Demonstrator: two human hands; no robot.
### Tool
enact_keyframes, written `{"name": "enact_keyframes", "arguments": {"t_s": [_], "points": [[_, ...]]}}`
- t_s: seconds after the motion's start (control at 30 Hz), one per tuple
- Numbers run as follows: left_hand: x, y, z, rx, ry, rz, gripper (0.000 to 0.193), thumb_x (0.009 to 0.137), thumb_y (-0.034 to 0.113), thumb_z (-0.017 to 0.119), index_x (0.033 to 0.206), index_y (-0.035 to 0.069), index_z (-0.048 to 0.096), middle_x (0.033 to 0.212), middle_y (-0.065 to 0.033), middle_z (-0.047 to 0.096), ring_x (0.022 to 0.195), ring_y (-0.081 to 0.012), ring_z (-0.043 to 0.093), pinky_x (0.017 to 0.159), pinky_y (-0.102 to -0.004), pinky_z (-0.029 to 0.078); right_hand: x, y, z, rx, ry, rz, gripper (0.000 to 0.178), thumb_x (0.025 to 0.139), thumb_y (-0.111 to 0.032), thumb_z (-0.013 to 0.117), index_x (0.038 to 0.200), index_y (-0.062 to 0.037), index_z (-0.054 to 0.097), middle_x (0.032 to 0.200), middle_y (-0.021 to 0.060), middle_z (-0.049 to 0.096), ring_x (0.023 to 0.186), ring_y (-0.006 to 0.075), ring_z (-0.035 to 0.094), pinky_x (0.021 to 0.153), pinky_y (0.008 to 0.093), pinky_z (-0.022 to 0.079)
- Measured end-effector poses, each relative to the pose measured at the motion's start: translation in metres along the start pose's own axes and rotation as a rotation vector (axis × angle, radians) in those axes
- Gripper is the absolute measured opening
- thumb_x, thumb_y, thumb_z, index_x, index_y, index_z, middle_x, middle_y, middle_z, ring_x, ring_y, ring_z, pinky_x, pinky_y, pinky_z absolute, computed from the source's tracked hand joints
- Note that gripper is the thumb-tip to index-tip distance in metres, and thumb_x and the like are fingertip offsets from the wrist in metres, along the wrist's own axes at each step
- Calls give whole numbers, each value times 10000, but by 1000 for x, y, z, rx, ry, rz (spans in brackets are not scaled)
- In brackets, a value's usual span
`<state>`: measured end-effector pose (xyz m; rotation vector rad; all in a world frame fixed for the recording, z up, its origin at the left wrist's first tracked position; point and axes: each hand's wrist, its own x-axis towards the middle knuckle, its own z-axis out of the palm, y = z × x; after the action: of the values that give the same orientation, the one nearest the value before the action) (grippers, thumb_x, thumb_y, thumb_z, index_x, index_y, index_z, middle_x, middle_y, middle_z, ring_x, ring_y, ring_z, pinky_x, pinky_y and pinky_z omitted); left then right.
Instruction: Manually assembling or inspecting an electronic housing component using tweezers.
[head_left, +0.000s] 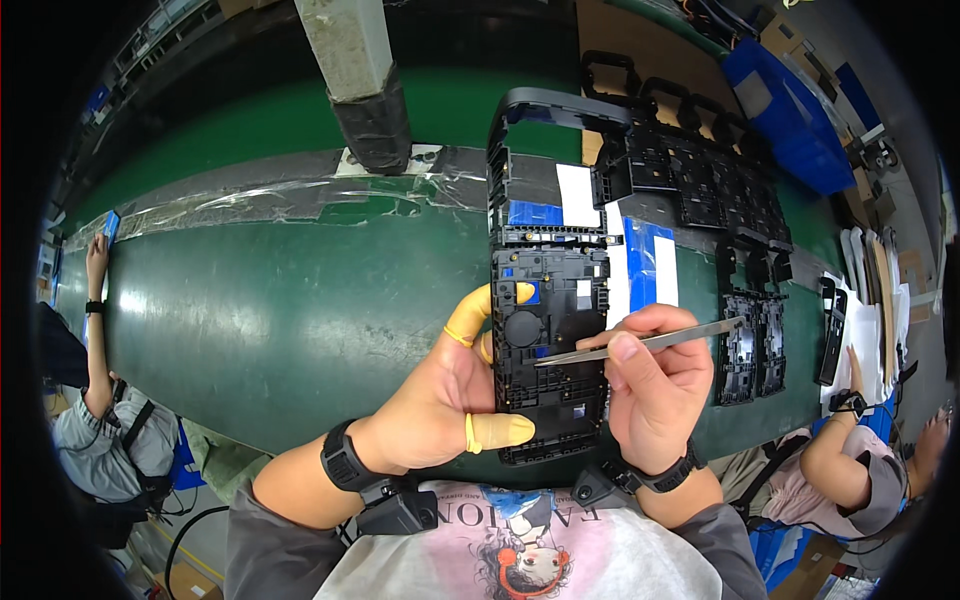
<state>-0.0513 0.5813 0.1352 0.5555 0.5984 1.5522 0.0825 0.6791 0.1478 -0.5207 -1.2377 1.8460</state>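
Hands [432,400] [655,395] hold a black housing [556,325] and tweezers [578,356] across it, similar housings [705,175] and a blue bin [785,125] beyond.

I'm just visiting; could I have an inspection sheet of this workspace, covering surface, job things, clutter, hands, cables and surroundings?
Surface: green bench top, shiny under the light.
Job's things: black plastic frame, with tweezers across it.
Clutter: more black frames and a blue bin, right.
Hands: left hand holds the frame; right hand grips the tweezers.
Cables: one black cable, lower left.
Surroundings: co-workers at left and right; grey post ahead.
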Motion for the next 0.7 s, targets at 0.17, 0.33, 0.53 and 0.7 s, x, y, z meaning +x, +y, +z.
{"name": "enact_keyframes", "arguments": {"t_s": [0.17, 0.33, 0.53, 0.7], "points": [[-1, 0, -1, 10, -3, 2, 861, 603, -108, 620, 1265, 152, 134, 1214, -90, 304, 1122, -194, 344, 921, -346, 314, 0, 0, 3, 0, 20, 8, 168, 740, 77, 516, 892, 23, 470, 778, 104, 557, 687, 131, 573, 514, 165, 412], [-1, 0, 3, -68, 103, -5, 621, 707, -56, 548, 1212, 110, 228, 1142, -84, 381, 1038, -168, 415, 872, -319, 358, -2, 4, 2, -38, 6, 9, 168, 742, 63, 526, 895, 15, 475, 767, 88, 559, 668, 106, 560, 506, 157, 403], [1, -7, 2, 229, 246, 60, 411, 779, -56, 435, 1148, 64, 300, 1022, -71, 467, 933, -135, 471, 817, -262, 387, -6, 1, -6, -69, 21, 11, 174, 732, 51, 541, 888, 4, 480, 726, 66, 564, 575, 58, 499, 488, 155, 384], [59, 19, -4, 404, 287, 166, 330, 727, -65, 433, 1047, 2, 388, 918, -78, 506, 819, -145, 513, 734, -265, 430, -7, -24, -52, 52, 191, -122, 183, 775, -44, 521, 943, 8, 469, 795, 174, 581, 523, 101, 487, 444, 186, 395]]}}
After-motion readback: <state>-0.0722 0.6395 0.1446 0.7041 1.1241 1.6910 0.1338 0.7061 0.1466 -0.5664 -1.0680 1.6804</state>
